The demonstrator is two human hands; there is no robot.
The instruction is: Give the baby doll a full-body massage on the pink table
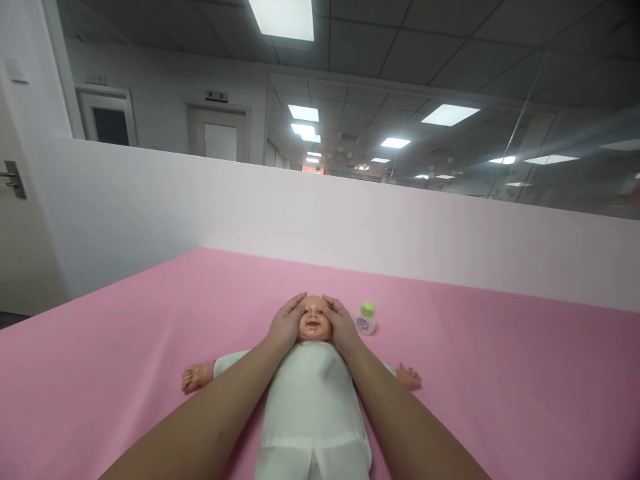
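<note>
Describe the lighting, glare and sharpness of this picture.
Head view: ceiling light panels give even, soft light, shadows faint; pale glare streaks cross the glass partition; forearms loom large at the bottom edge; baby doll sharp, green-capped bottle label too small to read.

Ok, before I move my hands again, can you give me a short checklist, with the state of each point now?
1. The left hand lies flat on the head: ok.
2. The right hand lies flat on the other side: ok.
3. The mouth is uncovered: ok, it shows between the hands.
4. The doll lies on its back on the table: ok.
5. The bottle is upright, capped and apart from the right hand: ok.
6. Finger pressure is gentle: cannot tell.
</note>
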